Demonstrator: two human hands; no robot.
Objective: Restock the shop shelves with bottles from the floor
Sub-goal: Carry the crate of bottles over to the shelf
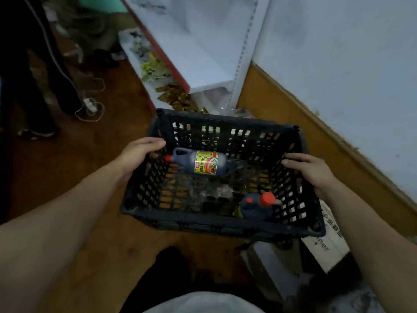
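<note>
both hands hold a black crate (214, 227) by its side walls: the left hand (140, 154) curls over the left rim, the right hand (311, 172) over the right. inside, a labelled bottle (200, 162) lies on its side near the far left wall, and a red-capped bottle (257, 206) sits in the near right corner. this looks like bringing stock to the white shelf (203, 53) ahead. the next move calls for setting the crate down level, then freeing a hand for a bottle.

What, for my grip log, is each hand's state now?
Left hand: grips the black crate, left wall.
Right hand: grips its right wall.
</note>
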